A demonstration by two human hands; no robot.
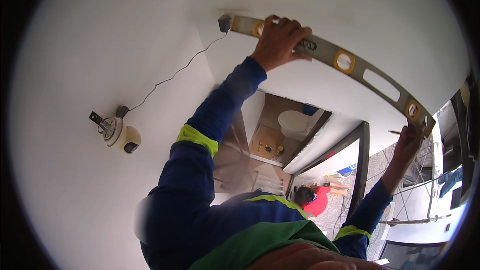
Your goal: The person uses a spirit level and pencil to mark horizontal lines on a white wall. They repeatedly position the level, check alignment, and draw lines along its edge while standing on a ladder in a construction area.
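Note:
A long grey spirit level (325, 52) with yellow-framed vials lies along the white surface overhead, bending across the picture from upper middle to right. My left hand (281, 43) is closed round it near its left end, fingers over the upper edge and thumb below. Raised at the level's right end, my right hand (410, 142) has its fingers closed at the lower edge. A thin, pencil-like stick (395, 132) pokes out of the right hand's fingers. The right fingertips are small and partly hidden against the level.
A black plug adapter (224, 23) sits just beside the level's left end, its cable running to a white wall camera (120, 135). Below are a doorway with a toilet (294, 121), a dark door frame (361, 165) and a person in red (318, 201). Thin rods and wires hang at right.

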